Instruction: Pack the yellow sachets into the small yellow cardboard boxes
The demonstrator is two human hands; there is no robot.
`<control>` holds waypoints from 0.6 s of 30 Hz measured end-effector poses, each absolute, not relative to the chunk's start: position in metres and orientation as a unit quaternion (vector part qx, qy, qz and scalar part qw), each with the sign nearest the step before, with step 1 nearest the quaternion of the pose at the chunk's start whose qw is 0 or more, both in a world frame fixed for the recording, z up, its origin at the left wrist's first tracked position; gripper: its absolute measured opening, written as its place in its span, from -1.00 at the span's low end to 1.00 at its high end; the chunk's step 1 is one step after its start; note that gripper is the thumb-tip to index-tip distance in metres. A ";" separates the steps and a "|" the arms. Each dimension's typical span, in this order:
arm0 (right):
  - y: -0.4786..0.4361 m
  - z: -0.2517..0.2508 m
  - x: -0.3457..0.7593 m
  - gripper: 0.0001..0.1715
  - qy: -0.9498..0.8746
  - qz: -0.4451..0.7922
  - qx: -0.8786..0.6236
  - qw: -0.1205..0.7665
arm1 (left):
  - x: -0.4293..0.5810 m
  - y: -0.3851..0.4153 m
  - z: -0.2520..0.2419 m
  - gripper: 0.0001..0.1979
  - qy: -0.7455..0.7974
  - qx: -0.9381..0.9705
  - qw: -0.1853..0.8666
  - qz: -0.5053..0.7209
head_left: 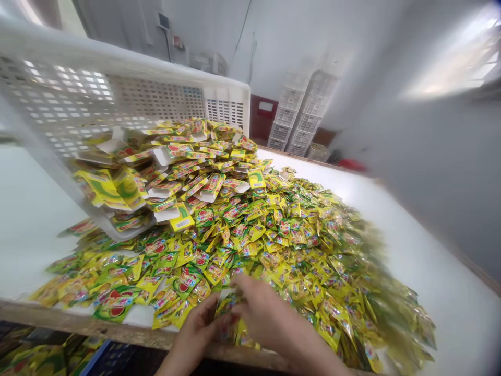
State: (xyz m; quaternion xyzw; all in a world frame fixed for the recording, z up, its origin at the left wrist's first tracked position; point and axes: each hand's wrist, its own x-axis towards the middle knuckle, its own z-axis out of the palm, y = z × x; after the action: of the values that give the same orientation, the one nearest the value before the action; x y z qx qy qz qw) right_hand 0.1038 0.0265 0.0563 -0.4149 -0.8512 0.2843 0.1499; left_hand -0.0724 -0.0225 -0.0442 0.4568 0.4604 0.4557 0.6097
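Note:
My left hand [198,326] is at the table's front edge, its fingers curled and pinching. My right hand [262,308] meets it from the right, fingers pressed together and a little blurred. Between them is a small item with a pale edge, mostly hidden by the fingers; whether it is a carton or a sachet I cannot tell. All around the hands lies a wide heap of small shiny yellow-green sachets [289,235] printed with watermelon pictures. Behind it, small yellow cartons [199,167], several with open white flaps, spill from a tipped white plastic crate [156,70].
The white tabletop [422,245] has a worn wooden front edge [144,334]. Below it at left, a blue crate [96,357] stands beside more yellow-green packets [43,360]. Stacked white crates [301,115] and a red object [352,165] are at the back.

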 end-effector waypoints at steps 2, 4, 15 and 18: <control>0.029 0.045 0.103 -0.84 -0.839 0.287 -0.421 0.191 | -0.075 -0.023 -0.040 -0.70 0.449 0.454 0.627 0.446; 0.029 0.034 0.102 -0.90 -0.857 0.255 -0.402 0.198 | -0.076 -0.024 -0.034 -0.68 0.449 0.462 0.623 0.444; 0.002 -0.011 0.110 -0.93 -0.573 0.549 -0.448 0.412 | -0.076 -0.038 -0.035 -0.64 0.546 0.356 0.601 0.461; -0.004 -0.023 0.098 -0.74 -0.414 0.688 -0.449 0.392 | -0.073 -0.036 -0.022 -0.72 0.499 0.345 0.653 0.453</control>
State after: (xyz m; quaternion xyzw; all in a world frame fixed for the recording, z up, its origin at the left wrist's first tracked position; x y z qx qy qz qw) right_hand 0.0981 -0.0043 -0.0226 -0.4486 -0.4138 0.6884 0.3921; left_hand -0.0732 -0.0356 -0.0215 0.3454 0.4989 0.4529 0.6532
